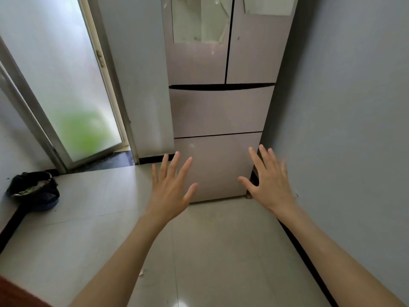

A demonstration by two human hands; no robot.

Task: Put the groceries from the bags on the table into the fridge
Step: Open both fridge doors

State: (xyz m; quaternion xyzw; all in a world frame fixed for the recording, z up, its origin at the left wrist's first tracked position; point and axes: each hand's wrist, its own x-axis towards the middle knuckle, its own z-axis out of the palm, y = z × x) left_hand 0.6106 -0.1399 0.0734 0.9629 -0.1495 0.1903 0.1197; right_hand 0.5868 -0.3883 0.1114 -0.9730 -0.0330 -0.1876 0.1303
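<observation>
Hands first: both are held out in front of the person, palms down, fingers spread wide and holding nothing. The left hand [170, 187] hangs over the pale floor tiles [110, 218], its fingertips overlapping the lower left corner of the fridge [219, 111] from where I stand. The right hand [269, 182] is level with it, near the fridge's lower right corner and just beside the grey wall [354, 129].

The fridge stands straight ahead in a narrow recess, pinkish-beige, with two upper doors and two drawers below, all shut. Pale sheets [199, 18] cover the upper doors. No bags or groceries are in sight here.

To the left is a frosted glass door [73, 85] with a green blur behind it. A dark bundle [33, 189] lies on the floor by the left wall.
</observation>
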